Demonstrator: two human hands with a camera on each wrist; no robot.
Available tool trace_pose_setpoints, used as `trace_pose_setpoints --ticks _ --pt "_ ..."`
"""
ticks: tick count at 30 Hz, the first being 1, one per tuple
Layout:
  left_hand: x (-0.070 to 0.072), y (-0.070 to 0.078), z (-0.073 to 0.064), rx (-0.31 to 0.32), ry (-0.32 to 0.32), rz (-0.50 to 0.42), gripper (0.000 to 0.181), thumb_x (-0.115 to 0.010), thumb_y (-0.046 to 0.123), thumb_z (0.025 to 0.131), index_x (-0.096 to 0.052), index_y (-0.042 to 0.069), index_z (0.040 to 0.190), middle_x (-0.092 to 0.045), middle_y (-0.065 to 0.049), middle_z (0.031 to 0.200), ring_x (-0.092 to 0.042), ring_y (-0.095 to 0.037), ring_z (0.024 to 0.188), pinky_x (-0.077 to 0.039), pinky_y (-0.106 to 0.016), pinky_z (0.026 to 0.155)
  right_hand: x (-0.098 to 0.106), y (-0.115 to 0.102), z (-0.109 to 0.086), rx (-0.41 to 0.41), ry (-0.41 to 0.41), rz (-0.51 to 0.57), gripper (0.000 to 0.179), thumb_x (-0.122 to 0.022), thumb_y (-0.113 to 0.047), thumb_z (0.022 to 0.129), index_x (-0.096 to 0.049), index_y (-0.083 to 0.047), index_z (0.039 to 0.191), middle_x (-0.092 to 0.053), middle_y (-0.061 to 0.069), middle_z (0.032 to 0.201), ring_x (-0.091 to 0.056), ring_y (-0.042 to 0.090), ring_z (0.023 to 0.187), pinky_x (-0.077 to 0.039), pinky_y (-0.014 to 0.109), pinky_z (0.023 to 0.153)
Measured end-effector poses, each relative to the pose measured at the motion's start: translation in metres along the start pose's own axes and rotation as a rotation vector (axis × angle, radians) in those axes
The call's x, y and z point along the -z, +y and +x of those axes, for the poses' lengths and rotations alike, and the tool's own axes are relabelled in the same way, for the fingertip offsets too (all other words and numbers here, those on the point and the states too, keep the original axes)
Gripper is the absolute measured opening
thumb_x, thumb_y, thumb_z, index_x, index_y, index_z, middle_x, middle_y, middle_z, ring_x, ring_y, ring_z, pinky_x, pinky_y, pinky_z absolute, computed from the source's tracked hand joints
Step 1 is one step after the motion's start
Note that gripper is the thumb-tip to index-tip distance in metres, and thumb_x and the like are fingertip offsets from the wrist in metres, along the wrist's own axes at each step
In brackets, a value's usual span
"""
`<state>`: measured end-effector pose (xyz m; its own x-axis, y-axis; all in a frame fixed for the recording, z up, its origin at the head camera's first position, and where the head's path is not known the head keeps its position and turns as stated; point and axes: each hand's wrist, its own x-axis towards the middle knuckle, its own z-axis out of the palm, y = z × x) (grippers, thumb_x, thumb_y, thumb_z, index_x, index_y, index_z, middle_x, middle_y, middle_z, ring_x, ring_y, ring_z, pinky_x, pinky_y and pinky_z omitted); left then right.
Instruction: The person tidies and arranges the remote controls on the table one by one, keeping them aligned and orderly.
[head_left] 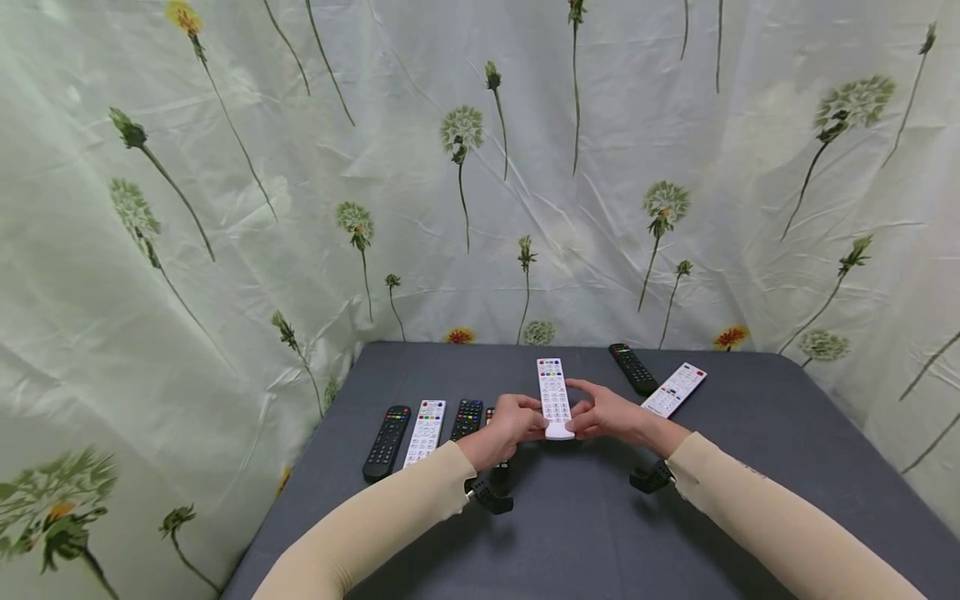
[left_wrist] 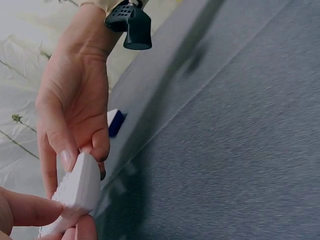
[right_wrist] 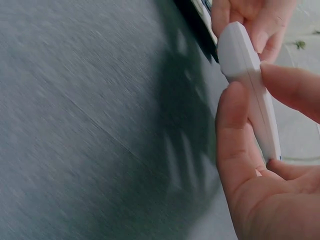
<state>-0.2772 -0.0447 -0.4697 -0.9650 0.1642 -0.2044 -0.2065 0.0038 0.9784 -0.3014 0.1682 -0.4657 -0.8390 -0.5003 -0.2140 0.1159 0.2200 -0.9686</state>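
Holding white remote (head_left: pixel 554 398), both hands (head_left: pixel 516 423) (head_left: pixel 606 412), above table (head_left: pixel 570 533)

Can read no word, brand or number anywhere. Can see tiny key marks on the held white remote (head_left: pixel 555 400) and the white remote lying at right (head_left: pixel 678 387), too small to decipher.

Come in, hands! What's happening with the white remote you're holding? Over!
Left hand and right hand both pinching white remote. Remote held above grey table. Nothing seen blocking it; other remotes lie to both sides.
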Motion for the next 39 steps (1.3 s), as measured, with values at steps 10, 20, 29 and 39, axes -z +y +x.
trace_pose_setpoints --ticks 10,20,29,39 --pt "0.019 0.001 -0.009 0.046 0.007 -0.042 0.037 -0.055 -0.005 0.087 -0.061 -0.009 0.124 -0.068 -0.018 0.099 -0.069 -0.023 0.080 -0.059 -0.042 0.080 -0.026 0.008 -0.007 0.004 -0.015 0.024 0.094 -0.074 -0.001 0.087 -0.014 -0.005 0.159 -0.066 0.018 0.102 -0.066 0.024 0.090 -0.058 0.040 0.078" --pt "0.026 0.013 -0.017 0.107 -0.014 -0.150 0.046 -0.041 0.008 0.095 -0.045 -0.014 0.135 -0.055 -0.032 0.128 -0.059 -0.040 0.114 -0.049 -0.052 0.097 -0.047 0.010 -0.014 0.001 -0.045 0.046 0.094 -0.075 0.003 0.085 -0.016 -0.001 0.158 -0.066 0.019 0.099 -0.068 0.024 0.087 -0.059 0.041 0.077" --pt "0.023 0.007 -0.026 0.126 -0.032 -0.254 0.068 -0.035 0.032 0.104 -0.022 -0.016 0.151 -0.033 -0.041 0.147 -0.038 -0.050 0.135 -0.036 -0.057 0.109 -0.050 0.011 -0.015 0.000 -0.025 -0.148 0.093 -0.080 -0.001 0.082 -0.023 0.007 0.154 -0.065 0.015 0.091 -0.066 0.020 0.074 -0.059 0.037 0.068" --pt "0.023 -0.002 -0.037 0.114 0.007 -0.308 0.070 -0.033 0.036 0.106 -0.022 -0.016 0.151 -0.030 -0.040 0.151 -0.033 -0.049 0.140 -0.032 -0.059 0.111 -0.064 0.014 -0.021 0.015 0.027 -0.234 0.089 -0.081 -0.003 0.080 -0.029 0.011 0.150 -0.067 0.012 0.085 -0.066 0.020 0.070 -0.060 0.036 0.065"
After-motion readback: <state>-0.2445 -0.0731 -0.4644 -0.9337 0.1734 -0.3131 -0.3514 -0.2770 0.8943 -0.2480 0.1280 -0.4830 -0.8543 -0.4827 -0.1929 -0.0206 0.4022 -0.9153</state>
